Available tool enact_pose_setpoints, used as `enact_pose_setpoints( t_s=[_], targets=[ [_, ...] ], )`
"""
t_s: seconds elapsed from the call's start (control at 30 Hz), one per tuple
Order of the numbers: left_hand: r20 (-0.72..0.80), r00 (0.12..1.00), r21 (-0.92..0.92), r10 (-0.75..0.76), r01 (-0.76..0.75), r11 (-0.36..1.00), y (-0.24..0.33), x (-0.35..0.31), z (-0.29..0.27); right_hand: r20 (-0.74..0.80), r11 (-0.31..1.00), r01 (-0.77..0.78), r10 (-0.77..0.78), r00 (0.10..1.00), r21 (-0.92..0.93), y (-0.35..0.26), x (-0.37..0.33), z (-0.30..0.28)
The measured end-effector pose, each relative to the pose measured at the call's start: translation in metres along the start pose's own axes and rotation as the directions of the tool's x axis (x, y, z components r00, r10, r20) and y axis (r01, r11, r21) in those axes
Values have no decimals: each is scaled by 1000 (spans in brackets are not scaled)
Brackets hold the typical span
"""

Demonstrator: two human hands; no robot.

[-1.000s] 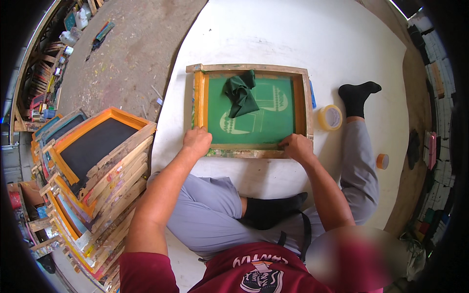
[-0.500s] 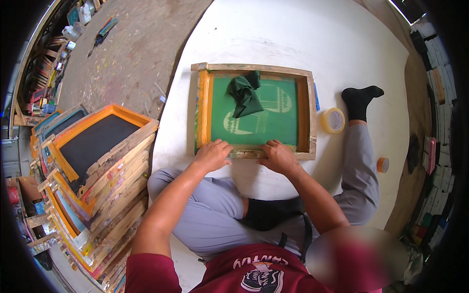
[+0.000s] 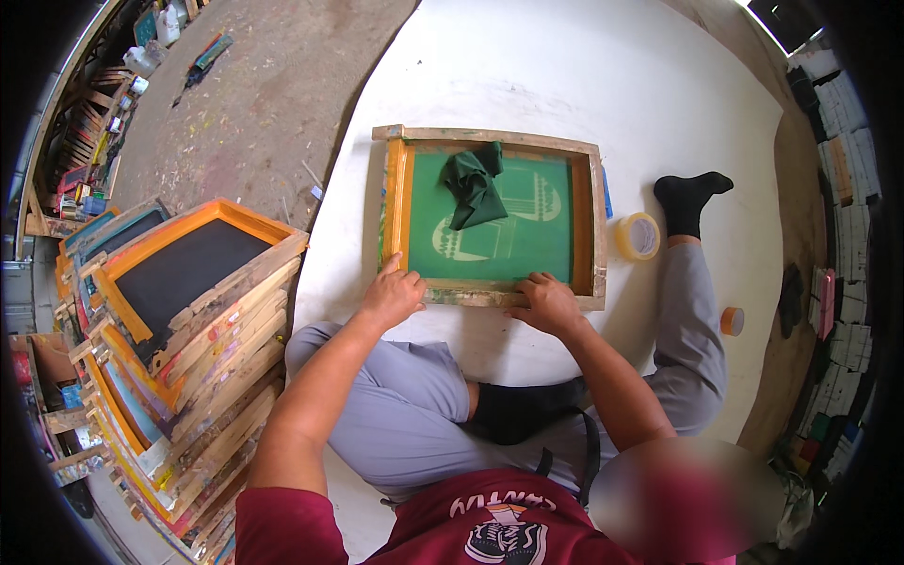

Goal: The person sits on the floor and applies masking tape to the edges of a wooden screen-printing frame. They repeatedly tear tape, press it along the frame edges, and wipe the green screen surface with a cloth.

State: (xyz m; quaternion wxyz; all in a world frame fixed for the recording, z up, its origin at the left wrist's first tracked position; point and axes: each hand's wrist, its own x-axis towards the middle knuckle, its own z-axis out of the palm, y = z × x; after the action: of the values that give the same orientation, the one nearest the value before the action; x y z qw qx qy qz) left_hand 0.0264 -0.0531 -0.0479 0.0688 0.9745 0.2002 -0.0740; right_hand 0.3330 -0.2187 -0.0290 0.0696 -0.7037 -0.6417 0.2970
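Observation:
In front of my crossed leg lies a wooden screen-printing frame [image 3: 595, 235] with a green mesh that carries pale shoe-like shapes. A crumpled dark green cloth [image 3: 476, 193] rests on the mesh, left of its middle. My left hand [image 3: 394, 297] is closed on the frame's near left corner, one finger reaching up along the left side. Further right, my right hand [image 3: 546, 303] grips the near rail, fingers over its top and thumb at the outer edge. Parts of the fingertips are hard to make out.
The frame lies on a large white sheet [image 3: 527, 56]. Right of it are a roll of clear tape [image 3: 637, 236], a smaller orange-brown tape roll [image 3: 732, 321] and a blue item [image 3: 607, 193]. My outstretched leg [image 3: 680, 301] is beyond them. Stacked screen frames [image 3: 202, 311] stand at left.
My left hand has slid left along the near rail to the corner. My right hand has shifted slightly right along the rail. The cloth stays on the mesh.

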Motion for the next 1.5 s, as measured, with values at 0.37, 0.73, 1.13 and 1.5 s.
enact_pose_setpoints(
  t_s=[0.37, 0.73, 1.13, 1.5],
  targets=[
    [25, 1000, 34, -4, 3, 999, -1, -1, 1, 28, 990, -60, 64, 998, -131, -7, 5, 9],
    [-95, 988, 83, -118, 126, 989, 10, -7, 20, -90, 983, 63, -79, 993, -171, -99, 49, 63],
    [-46, 989, 25, -143, 144, 989, 8, -5, 4, -204, 992, -19, -7, 979, -122, 0, -7, 33],
    [-44, 983, 18, -176, 177, 984, 11, -7, 3, -238, 981, -103, 61, 969, -165, 19, -26, 3]
  ],
)
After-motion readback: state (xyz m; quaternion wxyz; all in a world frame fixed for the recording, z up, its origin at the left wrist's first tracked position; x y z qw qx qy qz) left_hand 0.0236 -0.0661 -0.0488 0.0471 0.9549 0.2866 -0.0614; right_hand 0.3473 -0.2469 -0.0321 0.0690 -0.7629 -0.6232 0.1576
